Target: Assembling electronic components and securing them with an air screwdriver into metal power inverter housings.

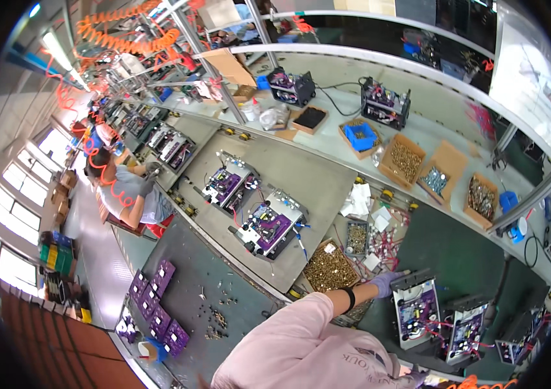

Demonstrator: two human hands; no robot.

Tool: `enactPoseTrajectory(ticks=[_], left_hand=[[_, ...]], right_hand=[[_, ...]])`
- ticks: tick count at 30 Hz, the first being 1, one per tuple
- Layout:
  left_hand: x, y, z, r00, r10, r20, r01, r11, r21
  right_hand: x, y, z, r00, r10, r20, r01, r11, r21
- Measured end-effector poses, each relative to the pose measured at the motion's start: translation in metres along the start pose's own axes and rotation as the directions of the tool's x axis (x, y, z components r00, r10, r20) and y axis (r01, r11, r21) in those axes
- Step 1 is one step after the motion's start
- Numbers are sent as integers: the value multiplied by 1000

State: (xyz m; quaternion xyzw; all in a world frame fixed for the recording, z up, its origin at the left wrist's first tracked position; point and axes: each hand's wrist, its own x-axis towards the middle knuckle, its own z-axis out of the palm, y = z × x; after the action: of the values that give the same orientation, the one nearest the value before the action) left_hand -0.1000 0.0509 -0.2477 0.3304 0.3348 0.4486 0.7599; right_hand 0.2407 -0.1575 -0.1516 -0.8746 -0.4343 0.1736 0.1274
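My left hand [387,284], in a purple glove, reaches right from a pink sleeve. Its fingers hold the dark end panel of an open electronic unit [416,310] with a purple circuit board and a light metal frame. My right hand [416,378], also gloved, is partly visible at the lower edge near that unit's other end; its fingers are mostly hidden. Red wires run from this unit to a similar second unit [467,332] on its right. Left of my forearm lies a cardboard box of small brass-coloured parts [330,267].
Two purple-board units [269,225] sit on the conveyor line. Purple circuit boards [158,308] and loose small parts [215,322] lie on the left table. Boxes of hardware [402,160] line the far shelf. A co-worker [123,191] sits at left; orange coiled hoses [126,32] hang overhead.
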Motion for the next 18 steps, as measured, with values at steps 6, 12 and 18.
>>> enactPoseTrajectory(ticks=[6,12,18], left_hand=[[-45,97,84,882,-396,-253,330,905,-267],[-98,131,141,827,-93,-554,548,350,760],[-82,108,126,754,-216,-620,652,129,748]], right_hand=[[66,32,3,986,87,-145,-71,991,110],[106,56,11,985,98,-144,-62,970,237],[240,121,-2,992,120,50,-115,632,766]])
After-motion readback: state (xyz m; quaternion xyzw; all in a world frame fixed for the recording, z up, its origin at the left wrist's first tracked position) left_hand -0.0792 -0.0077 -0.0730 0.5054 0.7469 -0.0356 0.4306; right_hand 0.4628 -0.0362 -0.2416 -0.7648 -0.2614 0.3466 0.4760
